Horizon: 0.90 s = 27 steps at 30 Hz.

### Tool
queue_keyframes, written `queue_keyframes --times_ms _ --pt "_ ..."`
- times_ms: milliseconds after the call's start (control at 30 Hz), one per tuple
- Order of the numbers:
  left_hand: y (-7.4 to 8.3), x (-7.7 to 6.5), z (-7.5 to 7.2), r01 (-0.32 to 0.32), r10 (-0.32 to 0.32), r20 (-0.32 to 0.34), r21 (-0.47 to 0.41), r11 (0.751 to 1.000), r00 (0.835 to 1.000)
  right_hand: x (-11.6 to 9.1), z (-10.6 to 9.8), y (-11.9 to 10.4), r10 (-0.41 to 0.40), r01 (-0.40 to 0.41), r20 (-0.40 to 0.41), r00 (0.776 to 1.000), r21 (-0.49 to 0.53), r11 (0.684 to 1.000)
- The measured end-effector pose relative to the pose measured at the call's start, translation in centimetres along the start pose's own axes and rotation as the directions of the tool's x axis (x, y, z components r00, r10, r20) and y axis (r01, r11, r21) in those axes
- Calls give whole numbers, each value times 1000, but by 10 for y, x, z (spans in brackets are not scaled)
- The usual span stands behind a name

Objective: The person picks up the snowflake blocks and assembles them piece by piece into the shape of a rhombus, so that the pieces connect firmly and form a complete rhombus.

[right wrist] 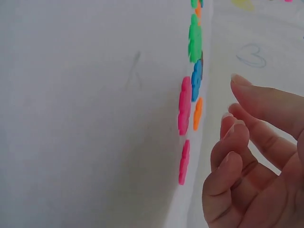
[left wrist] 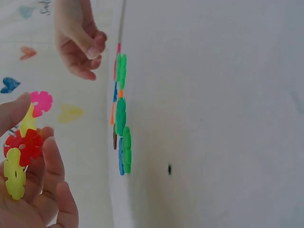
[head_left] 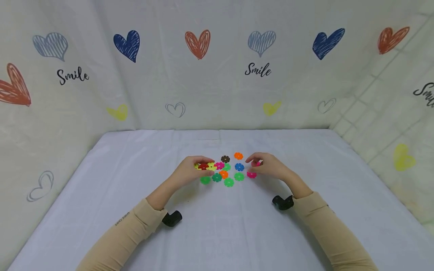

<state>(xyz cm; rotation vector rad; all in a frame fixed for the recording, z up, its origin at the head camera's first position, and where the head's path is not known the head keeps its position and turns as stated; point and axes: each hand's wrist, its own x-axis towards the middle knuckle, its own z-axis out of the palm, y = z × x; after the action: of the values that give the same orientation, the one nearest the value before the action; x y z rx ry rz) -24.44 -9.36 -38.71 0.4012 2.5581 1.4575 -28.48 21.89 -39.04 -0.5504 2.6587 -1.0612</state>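
Note:
My left hand (head_left: 185, 171) pinches a short chain of interlocking flower-shaped plastic discs, held above the table. In the left wrist view the chain runs from a yellow disc (left wrist: 15, 175) through a red disc (left wrist: 31, 146) and another yellow disc (left wrist: 28, 119) to a pink disc (left wrist: 42, 102) at its tip. Across from it, my right hand (head_left: 271, 166) hovers with thumb and fingers apart, nothing between them. Nearest to it lie a pink disc (right wrist: 185, 107), a second pink disc (right wrist: 184, 162) and a blue disc (head_left: 239, 167).
Loose discs lie between the hands, among them a brown disc (head_left: 225, 159), an orange disc (head_left: 238, 156), a dark green disc (head_left: 217, 177) and several light green ones. A white cloth covers the table (head_left: 217, 233). Behind it hangs a heart-printed curtain (head_left: 223, 86).

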Motion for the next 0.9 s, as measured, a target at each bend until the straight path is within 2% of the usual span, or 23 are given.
queue_keyframes --times_ms 333,567,900 --pt "1 -3 -2 6 -6 8 -11 1000 1000 2 -8 7 75 -72 67 995 -46 996" --pt "-2 -3 -2 4 -4 8 -7 1000 1000 4 -7 11 140 -134 127 982 -53 990" --pt "-2 -4 -5 -18 19 14 -19 1000 1000 7 -6 12 154 -143 147 977 -82 986"
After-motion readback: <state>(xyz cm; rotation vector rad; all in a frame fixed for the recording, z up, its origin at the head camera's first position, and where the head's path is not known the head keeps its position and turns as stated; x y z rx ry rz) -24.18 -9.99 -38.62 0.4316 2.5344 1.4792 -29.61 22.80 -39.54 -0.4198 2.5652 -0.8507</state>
